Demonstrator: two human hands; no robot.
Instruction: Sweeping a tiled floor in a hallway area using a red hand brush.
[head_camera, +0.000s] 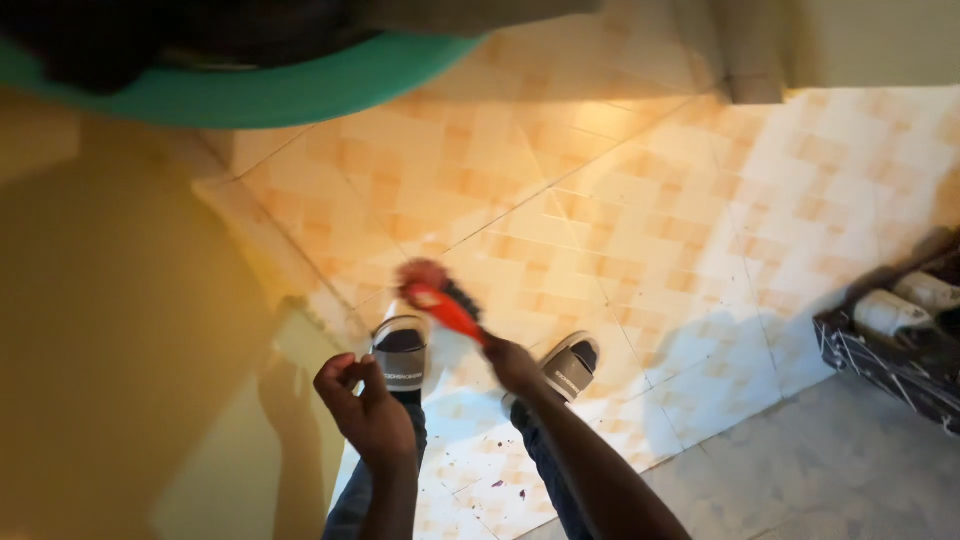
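The right hand (512, 362) is closed around the lower end of an orange-handled brush (447, 308), the fingers wrapped tight on the handle so that only the forward part shows. The brush runs up and to the left from the fist, its dark bristles and reddish, blurred head lying beyond the fingertips, above the tiled floor (640, 200) and just over the left slipper (401, 352). The left hand (362, 400) hangs apart from the brush, lower and to the left, its fingers curled loosely inward with the thumb meeting them; whether they pinch anything small cannot be told. Both feet stand on the orange-and-cream tiles near the floor's lower middle, the right slipper (567, 366) just beside the right wrist, dark trouser legs showing below. A yellow wall (110, 320) takes the left side, a green basin rim (270, 90) shows at the top left, and a dark shoe rack (890, 345) with pale shoes sits at the floor's right edge
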